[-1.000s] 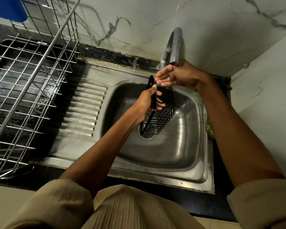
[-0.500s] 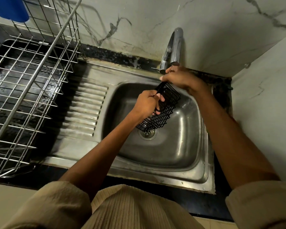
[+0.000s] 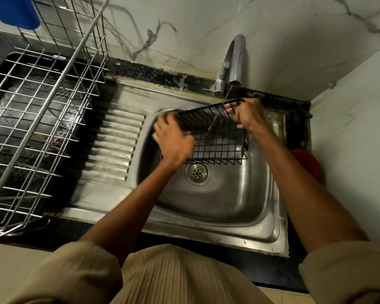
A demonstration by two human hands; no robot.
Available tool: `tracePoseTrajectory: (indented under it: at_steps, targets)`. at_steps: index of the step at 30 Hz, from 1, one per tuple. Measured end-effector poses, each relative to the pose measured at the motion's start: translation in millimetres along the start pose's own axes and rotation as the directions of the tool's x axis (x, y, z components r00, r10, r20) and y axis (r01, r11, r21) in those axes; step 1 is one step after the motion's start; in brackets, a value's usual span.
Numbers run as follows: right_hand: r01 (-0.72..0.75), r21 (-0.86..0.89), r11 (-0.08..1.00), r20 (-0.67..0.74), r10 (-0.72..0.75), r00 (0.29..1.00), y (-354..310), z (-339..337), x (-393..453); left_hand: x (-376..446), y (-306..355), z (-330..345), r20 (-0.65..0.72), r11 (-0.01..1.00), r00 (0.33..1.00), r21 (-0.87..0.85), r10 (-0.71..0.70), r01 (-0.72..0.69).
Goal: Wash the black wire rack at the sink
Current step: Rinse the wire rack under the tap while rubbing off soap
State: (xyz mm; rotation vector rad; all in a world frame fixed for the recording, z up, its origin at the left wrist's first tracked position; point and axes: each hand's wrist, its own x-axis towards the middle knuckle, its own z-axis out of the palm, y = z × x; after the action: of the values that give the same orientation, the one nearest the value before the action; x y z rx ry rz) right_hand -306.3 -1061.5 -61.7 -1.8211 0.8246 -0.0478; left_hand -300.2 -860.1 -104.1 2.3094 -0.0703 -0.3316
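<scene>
Matt black wire rack (image 3: 217, 137) over brushed, glossy steel sink (image 3: 228, 200) — polished marble wall (image 3: 206, 29), shiny metal tap (image 3: 235, 60).

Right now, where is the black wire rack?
In the head view, the black wire rack is held over the sink basin under the tap, between the left hand and right hand.

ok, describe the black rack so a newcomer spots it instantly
Start at the steel sink, under the tap. The rack is held over the drain, gripped at each end by the left hand and right hand. It is black and small; the drainer basket is big and silver.
</scene>
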Motion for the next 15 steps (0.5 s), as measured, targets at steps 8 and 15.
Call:
tracePoseTrajectory:
  at_steps: [8, 15]
  targets:
    - [-0.123, 0.392, 0.912, 0.260, 0.019, 0.965, 15.7, -34.3, 1.4, 39.6, -36.1, -35.5, 0.386, 0.783, 0.897, -0.481, -0.215, 0.395]
    - [-0.047, -0.100, 0.994, 0.057, 0.053, 0.997, 42.4, -26.0, 19.5, 26.9, -30.6, -40.2, 0.494, 0.610, 0.834, -0.590, -0.247, 0.530]
